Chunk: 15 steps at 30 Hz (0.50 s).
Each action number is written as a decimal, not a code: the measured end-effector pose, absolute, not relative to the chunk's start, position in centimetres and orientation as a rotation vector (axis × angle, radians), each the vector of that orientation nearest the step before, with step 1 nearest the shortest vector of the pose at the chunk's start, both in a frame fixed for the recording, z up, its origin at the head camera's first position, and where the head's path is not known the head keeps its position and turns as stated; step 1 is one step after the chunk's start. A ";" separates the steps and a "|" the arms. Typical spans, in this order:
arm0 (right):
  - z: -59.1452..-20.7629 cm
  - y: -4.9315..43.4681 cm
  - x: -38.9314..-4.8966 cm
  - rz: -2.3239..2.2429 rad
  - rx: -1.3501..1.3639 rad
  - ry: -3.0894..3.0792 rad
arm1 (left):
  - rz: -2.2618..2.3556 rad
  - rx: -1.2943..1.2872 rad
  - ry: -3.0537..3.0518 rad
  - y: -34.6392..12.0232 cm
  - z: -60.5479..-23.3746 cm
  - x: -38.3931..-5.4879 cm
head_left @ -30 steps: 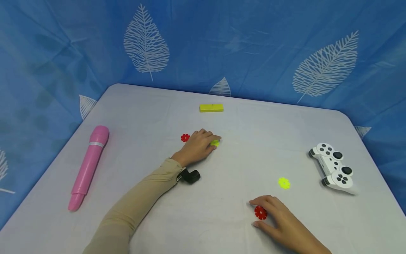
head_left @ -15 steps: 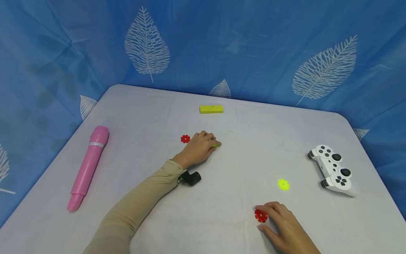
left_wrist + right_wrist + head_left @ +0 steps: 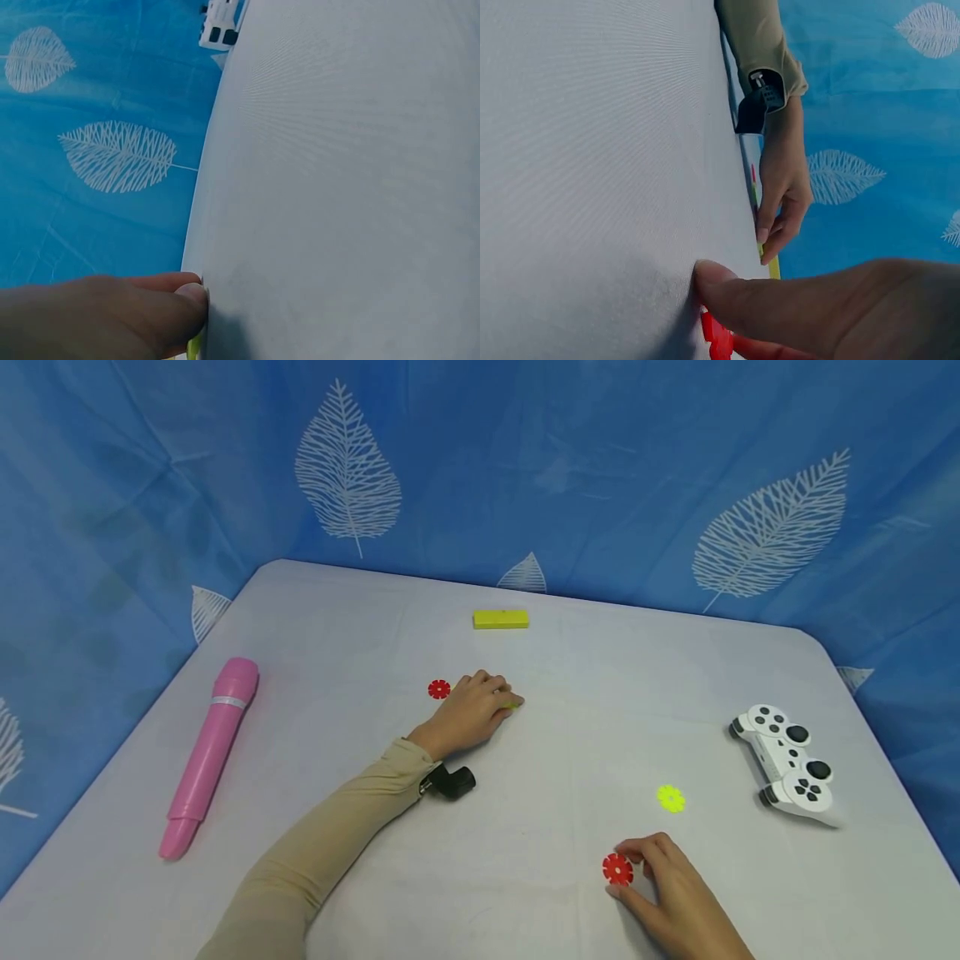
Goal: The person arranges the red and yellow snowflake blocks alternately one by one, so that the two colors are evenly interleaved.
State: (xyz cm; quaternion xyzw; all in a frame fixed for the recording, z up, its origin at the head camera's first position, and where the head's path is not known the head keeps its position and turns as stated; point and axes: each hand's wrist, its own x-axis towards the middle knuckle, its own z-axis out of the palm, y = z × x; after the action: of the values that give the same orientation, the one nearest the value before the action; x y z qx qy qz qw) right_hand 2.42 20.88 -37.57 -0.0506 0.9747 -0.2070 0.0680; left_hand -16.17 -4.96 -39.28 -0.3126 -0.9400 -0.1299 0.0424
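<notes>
My left hand (image 3: 468,708) rests on the white table, thumb and forefinger pinching a yellow-green notched disc (image 3: 512,704) that they mostly hide. In the left wrist view only a sliver of that disc (image 3: 195,346) shows below the thumb. Just left of this hand lies a flat red notched disc (image 3: 439,689). Nearer the front, my right hand (image 3: 675,893) holds a second red notched disc (image 3: 617,869) by its edge, the thumb below and the forefinger at the upper right. A yellow-green notched disc (image 3: 671,798) lies flat beyond the right hand.
A yellow rectangular block (image 3: 501,619) lies at the back of the table. At the left is a pink microphone (image 3: 208,752), and a white game controller (image 3: 787,760) lies at the right. A blue curtain (image 3: 555,460) with white leaves hangs behind the table.
The left fingers have closed over the yellow-green disc, hiding most of it. The right thumb and forefinger have drawn in from around the red disc onto its edge.
</notes>
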 end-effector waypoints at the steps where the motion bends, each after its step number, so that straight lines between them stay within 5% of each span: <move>1: -37.6 20.9 2.4 -0.636 -0.133 2.923 | -0.395 -0.954 -2.879 -4.9 -39.3 -16.2; 15: -37.3 20.7 1.4 -0.839 -0.032 2.788 | -0.409 -0.945 -2.882 -4.8 -39.4 -16.4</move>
State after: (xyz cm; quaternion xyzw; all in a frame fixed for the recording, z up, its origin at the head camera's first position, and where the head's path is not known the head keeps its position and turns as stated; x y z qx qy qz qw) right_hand 1.42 20.70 -37.31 -0.0109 0.9512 -0.2862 0.1147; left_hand -16.37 -4.80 -39.36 -0.3086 -0.9409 -0.1335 0.0404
